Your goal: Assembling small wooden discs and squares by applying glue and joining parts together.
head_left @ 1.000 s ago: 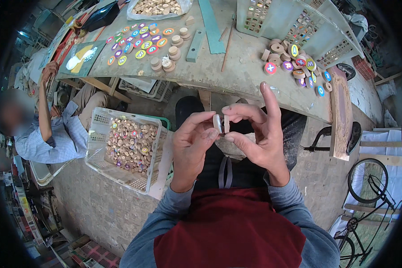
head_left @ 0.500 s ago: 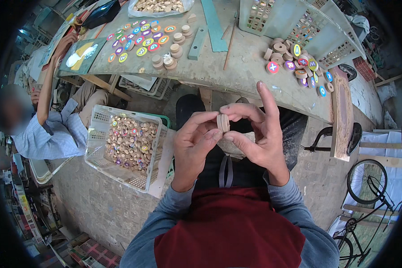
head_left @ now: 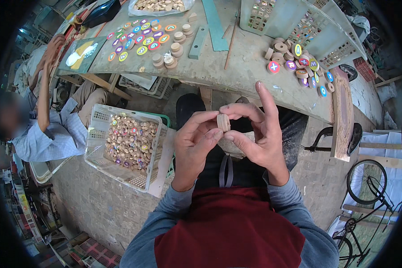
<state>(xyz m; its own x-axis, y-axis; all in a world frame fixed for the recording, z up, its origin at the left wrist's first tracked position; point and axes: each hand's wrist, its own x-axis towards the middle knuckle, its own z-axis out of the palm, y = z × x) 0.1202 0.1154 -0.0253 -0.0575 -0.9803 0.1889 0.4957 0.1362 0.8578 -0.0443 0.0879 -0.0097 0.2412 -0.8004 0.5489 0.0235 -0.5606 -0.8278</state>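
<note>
Above my lap, a small round wooden disc stands on edge between my hands; a line around its side may be a seam between two stacked discs. My left hand pinches it from the left with thumb and fingers. From the right, my right hand grips the same disc by thumb and fingertips, its index finger raised. The disc's far side is hidden from view. Ahead on the workbench lie colourful round letter stickers and short stacks of plain wooden discs.
A plastic crate full of wooden discs stands at my left. A loose pile of discs, some with letters, lies on the bench beside a large grey crate. A co-worker sits at far left; a bicycle is at right.
My hands keep their hold, and the disc has turned slightly so more of its face shows. The co-worker's arms have shifted over the far left of the bench.
</note>
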